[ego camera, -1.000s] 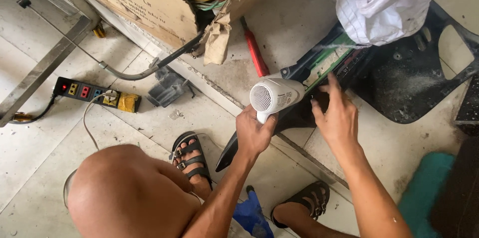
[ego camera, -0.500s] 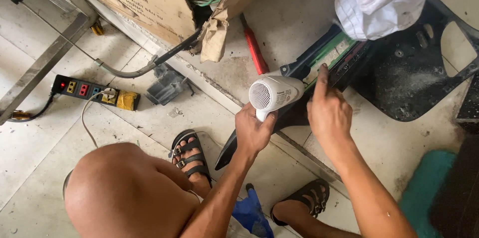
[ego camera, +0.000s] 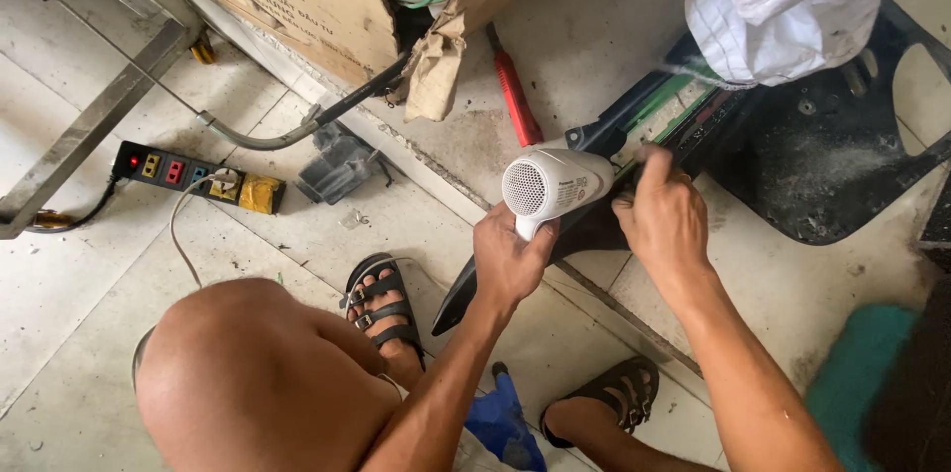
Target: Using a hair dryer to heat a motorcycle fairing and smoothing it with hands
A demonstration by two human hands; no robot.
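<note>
Clearly, the left hand [ego camera: 510, 259] is gripping the handle of a white hair dryer [ego camera: 553, 185], its fingers closed tightly around it, and the dryer is hanging just above a long black plastic panel [ego camera: 604, 205] that is lying on the tiled floor [ego camera: 327, 254] and across the raised concrete ledge [ego camera: 584, 36]. The right hand [ego camera: 662, 214] is pressing down on the same panel, just beside the dryer's front; its fingers are bent and slightly blurred, and they are touching the panel's upper edge, so I cannot tell whether they are pinching something thin or only rubbing it. To do this well, I think the person is needing to keep the warm air on the very spot where the fingers are working, and to keep the dryer moving a little so the plastic is not softening too much. The dryer's rear grille is facing the camera and to the left, so its nozzle is pointing to the right and away, toward the right hand. The panel's long axis is running diagonally, from the lower left near the sandal [ego camera: 384, 306] to the upper right under the white cloth [ego camera: 783, 6].
</note>
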